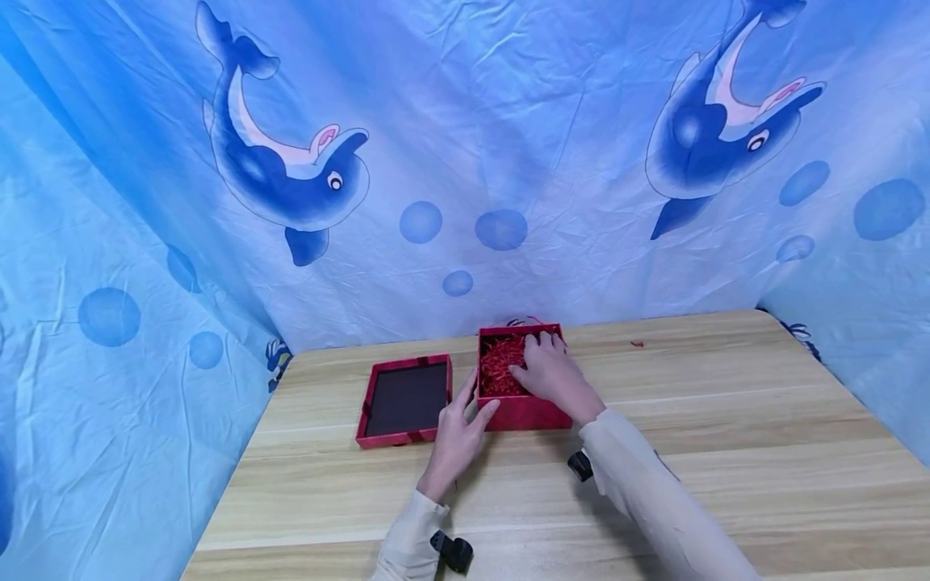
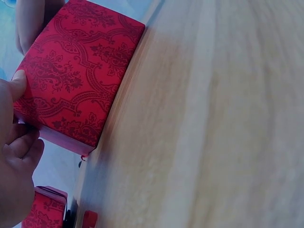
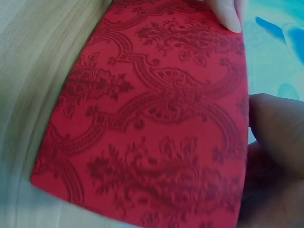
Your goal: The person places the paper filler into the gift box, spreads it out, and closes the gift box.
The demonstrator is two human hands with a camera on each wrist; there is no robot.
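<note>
An open red gift box [image 1: 525, 413] with a dark floral pattern stands on the table and holds red shredded paper [image 1: 501, 367]. My left hand [image 1: 459, 436] grips its near left corner. The thumb presses the patterned front face [image 2: 78, 71] while the other fingers lie along the left side. Over the box's right part, my right hand [image 1: 550, 375] reaches down past the rim, its fingers spread on the shredded paper. The fingertips are partly hidden inside. In the right wrist view the front face [image 3: 156, 104] fills most of the picture.
Left of the box lies its red lid [image 1: 407, 395], dark inside facing up. A red paper scrap [image 1: 637, 344] rests toward the back right of the wooden table [image 1: 726, 436]. A blue dolphin-print curtain [image 1: 465, 161] hangs behind the table and at both sides.
</note>
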